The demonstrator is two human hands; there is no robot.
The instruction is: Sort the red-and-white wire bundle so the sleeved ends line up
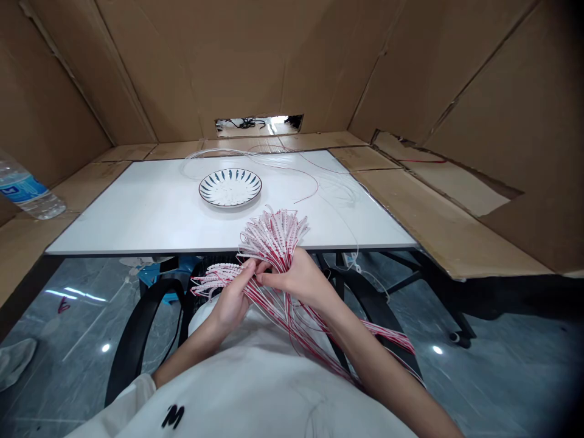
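Observation:
Over my lap my left hand [233,299] is closed round a smaller bundle of red and white strands [214,278], whose white beaded-looking ends point left. My right hand [303,280] grips a larger bundle of the same strands [274,237], its ends fanned out upward at the table's front edge. The fingertips of both hands meet between the two bundles. Long red and white tails [310,350] cross below my hands and run down to the right over my lap and the chair arm. What the pinched fingertips hold is too small to make out.
A white plate with blue streaks [230,187], holding small white bits, sits on the white table [155,213]. Loose thin strands [314,176] curl across the table's back and right. A water bottle [30,188] leans at the left. Cardboard walls [255,61] enclose the table.

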